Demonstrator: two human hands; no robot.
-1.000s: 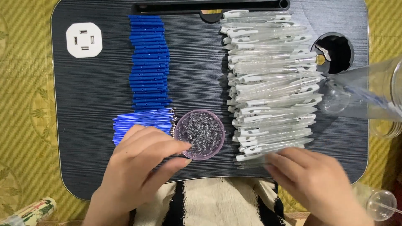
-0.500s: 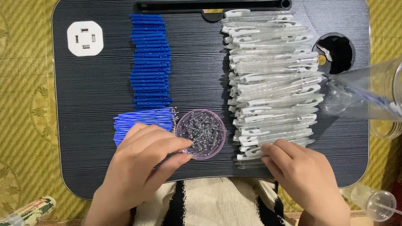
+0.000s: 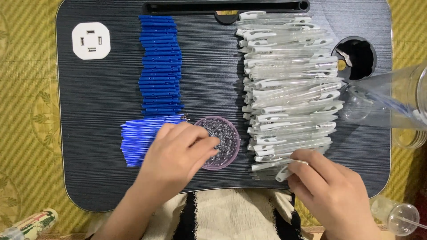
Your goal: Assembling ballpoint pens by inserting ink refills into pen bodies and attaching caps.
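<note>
A clear pen barrel with a white clip (image 3: 284,172) is pinched in the grip of the right hand (image 3: 331,195), at the near end of the stack of clear pen barrels (image 3: 289,84) laid across the right half of the black lap desk (image 3: 102,169). The left hand (image 3: 175,158) is laid over the near edge of a small purple dish of metal springs (image 3: 222,142), its fingertips (image 3: 213,143) set down among the springs; whether a spring is grasped cannot be told. Just left of the dish, a fan of blue ink refills (image 3: 140,140) is spread, and a column of blue pen parts (image 3: 161,64) is ranged behind it. A white socket plate (image 3: 90,41) is seen at the far left corner, and a clear plastic jar (image 3: 391,104) is lying at the right edge.
</note>
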